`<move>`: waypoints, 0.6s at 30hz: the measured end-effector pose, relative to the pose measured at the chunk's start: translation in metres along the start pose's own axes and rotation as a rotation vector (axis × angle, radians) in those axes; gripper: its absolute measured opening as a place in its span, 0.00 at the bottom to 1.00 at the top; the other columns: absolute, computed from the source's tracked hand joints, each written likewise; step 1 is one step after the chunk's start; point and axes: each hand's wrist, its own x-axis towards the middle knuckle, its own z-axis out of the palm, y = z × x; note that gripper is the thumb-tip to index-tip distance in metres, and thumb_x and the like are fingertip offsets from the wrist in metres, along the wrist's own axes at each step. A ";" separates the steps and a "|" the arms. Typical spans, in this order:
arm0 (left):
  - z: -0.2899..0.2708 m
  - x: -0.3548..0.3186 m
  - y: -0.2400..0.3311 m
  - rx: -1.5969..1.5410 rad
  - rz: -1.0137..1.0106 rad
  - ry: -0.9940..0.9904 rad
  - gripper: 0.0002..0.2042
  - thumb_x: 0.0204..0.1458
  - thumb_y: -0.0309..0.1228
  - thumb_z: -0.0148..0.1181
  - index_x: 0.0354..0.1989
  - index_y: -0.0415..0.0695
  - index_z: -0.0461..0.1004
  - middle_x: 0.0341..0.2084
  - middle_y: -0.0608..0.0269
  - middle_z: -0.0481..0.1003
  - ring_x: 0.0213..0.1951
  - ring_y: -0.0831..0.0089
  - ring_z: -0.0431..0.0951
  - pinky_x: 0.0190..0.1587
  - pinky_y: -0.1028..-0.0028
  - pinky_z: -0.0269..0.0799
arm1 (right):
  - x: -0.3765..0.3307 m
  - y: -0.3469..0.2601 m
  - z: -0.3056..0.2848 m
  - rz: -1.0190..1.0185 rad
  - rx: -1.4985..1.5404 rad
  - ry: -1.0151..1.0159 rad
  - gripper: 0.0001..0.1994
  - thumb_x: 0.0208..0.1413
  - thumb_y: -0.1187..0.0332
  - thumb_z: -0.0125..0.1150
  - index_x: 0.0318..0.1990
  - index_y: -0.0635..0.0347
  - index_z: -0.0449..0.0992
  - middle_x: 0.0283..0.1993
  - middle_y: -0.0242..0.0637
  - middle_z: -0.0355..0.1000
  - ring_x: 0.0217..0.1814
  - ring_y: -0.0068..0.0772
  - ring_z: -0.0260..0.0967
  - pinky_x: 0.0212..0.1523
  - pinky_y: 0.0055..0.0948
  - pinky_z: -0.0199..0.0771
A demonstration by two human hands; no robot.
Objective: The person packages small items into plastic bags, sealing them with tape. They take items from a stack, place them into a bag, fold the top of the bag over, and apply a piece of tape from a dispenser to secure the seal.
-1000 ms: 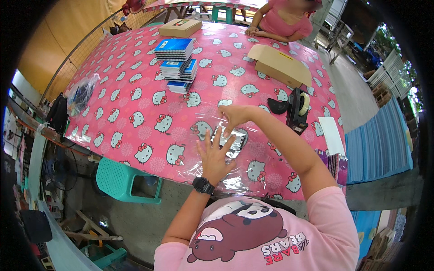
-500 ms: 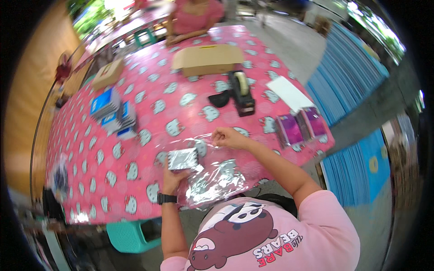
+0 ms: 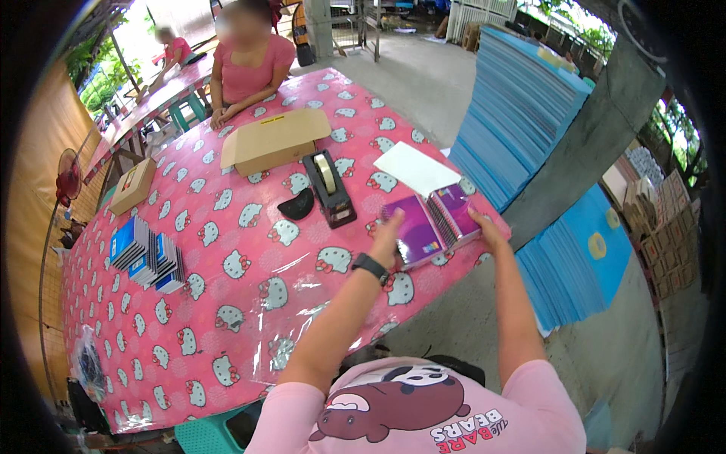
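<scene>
Two stacks of purple spiral notebooks sit side by side near the table's right edge. My left hand [image 3: 386,240], with a black watch on its wrist, grips the outer side of the left notebook stack [image 3: 417,224], thumb on the top cover. My right hand [image 3: 490,228] is closed on the outer edge of the right notebook stack [image 3: 458,207]. Between the stacks the spiral bindings show. Whether the stacks are lifted off the table I cannot tell. Just behind them lies a white sheet [image 3: 414,166].
A black tape dispenser [image 3: 330,189] stands left of the notebooks, beside a black curved piece [image 3: 296,205]. Farther off are an open cardboard box [image 3: 276,151] and a seated person [image 3: 246,72]. Blue notebooks [image 3: 144,253] are stacked at left. Clear plastic [image 3: 283,318] lies on the near tabletop.
The view has swung right. My left hand has gone from a small grey-and-white block at the plastic to the purple notebooks. My right hand has moved right onto them too.
</scene>
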 end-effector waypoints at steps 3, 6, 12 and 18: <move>0.030 0.039 -0.041 0.419 0.043 0.275 0.34 0.50 0.48 0.57 0.56 0.30 0.60 0.46 0.47 0.70 0.51 0.58 0.69 0.53 0.63 0.64 | 0.001 -0.001 0.004 0.105 0.240 -0.028 0.32 0.53 0.46 0.55 0.58 0.61 0.64 0.60 0.35 0.64 0.58 0.32 0.62 0.59 0.35 0.57; 0.033 0.023 -0.041 0.528 0.020 0.427 0.38 0.50 0.49 0.56 0.59 0.29 0.54 0.56 0.41 0.62 0.60 0.54 0.59 0.60 0.64 0.54 | -0.007 0.004 -0.007 0.147 0.142 -0.060 0.33 0.51 0.48 0.58 0.57 0.64 0.65 0.56 0.37 0.66 0.57 0.30 0.61 0.58 0.29 0.56; -0.066 -0.091 -0.009 1.086 0.744 0.171 0.19 0.50 0.33 0.56 0.50 0.42 0.69 0.53 0.47 0.65 0.57 0.52 0.63 0.59 0.60 0.57 | -0.018 -0.041 -0.005 -0.328 -0.682 0.413 0.18 0.55 0.63 0.57 0.51 0.62 0.71 0.48 0.34 0.70 0.48 0.26 0.66 0.49 0.26 0.65; -0.210 -0.271 0.009 1.659 0.146 0.666 0.28 0.47 0.46 0.56 0.58 0.52 0.64 0.64 0.52 0.53 0.66 0.47 0.46 0.61 0.43 0.42 | -0.078 -0.102 0.155 -0.488 -0.192 -0.168 0.11 0.53 0.74 0.55 0.44 0.60 0.74 0.39 0.33 0.73 0.42 0.22 0.68 0.43 0.23 0.67</move>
